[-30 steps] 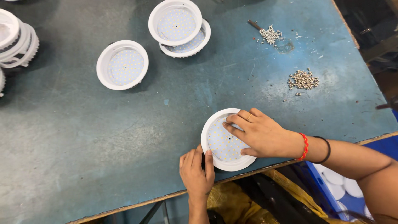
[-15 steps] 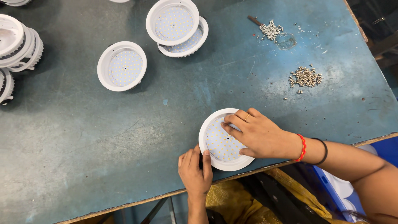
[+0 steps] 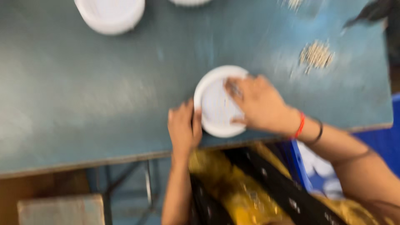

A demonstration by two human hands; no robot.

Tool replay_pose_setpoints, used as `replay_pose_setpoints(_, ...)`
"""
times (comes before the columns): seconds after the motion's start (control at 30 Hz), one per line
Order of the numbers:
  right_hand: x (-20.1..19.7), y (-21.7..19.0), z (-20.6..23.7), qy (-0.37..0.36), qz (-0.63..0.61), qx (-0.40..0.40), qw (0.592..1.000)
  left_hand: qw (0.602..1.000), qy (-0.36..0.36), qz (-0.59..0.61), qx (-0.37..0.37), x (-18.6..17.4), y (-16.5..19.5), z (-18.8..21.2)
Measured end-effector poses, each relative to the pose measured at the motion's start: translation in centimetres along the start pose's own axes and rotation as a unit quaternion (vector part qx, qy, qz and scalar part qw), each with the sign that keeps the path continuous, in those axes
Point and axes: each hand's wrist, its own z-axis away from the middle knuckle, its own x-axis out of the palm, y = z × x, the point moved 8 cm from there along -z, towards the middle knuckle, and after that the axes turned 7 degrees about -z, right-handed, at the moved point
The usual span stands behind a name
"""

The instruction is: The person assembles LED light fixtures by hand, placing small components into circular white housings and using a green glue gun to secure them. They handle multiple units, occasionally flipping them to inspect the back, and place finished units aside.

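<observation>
A round white light fixture [image 3: 214, 100] lies face up near the front edge of the blue-green table [image 3: 96, 96]. My left hand [image 3: 183, 127] grips its lower left rim with the thumb against it. My right hand [image 3: 258, 104] lies across its right half, fingertips pressed on its dotted inner plate; a small object may be pinched there, but the frame is too blurred to tell. A red thread and a dark band circle my right wrist.
A pile of small metal screws [image 3: 316, 54] lies to the right of the fixture. Another white round fixture [image 3: 110, 14] sits at the top edge. A blue crate [image 3: 325, 171] stands below the table's right side. A wooden stool top [image 3: 62, 210] shows at lower left.
The view has dropped and moved closer, blurring everything. The fixture and both hands now sit higher in the picture; both hands keep their places on the fixture.
</observation>
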Motion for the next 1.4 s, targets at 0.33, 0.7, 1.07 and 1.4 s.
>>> replay_pose_setpoints(0.33, -1.8, -0.6, -0.7, -0.021, 0.029, 0.0, 0.999, 0.999, -0.005, 0.039, -0.019, -1.1, 1.2, -0.5)
replay_pose_setpoints(0.7, -2.5, -1.1, -1.8, -0.037, 0.048, -0.038, 0.997, 0.999, -0.018, 0.026, -0.014, -1.1, 1.0, 0.2)
replay_pose_setpoints(1.07, -2.7, -1.7, -2.7, -0.063, 0.107, -0.091, 0.988, 0.999, -0.023, 0.023, -0.013, -1.0, 0.6, 0.4)
replay_pose_setpoints(1.4, -2.6, -2.0, -2.9, -0.066, 0.155, -0.133, 0.977, 0.999, -0.03, 0.019, -0.014, -0.9, 0.5, 0.4)
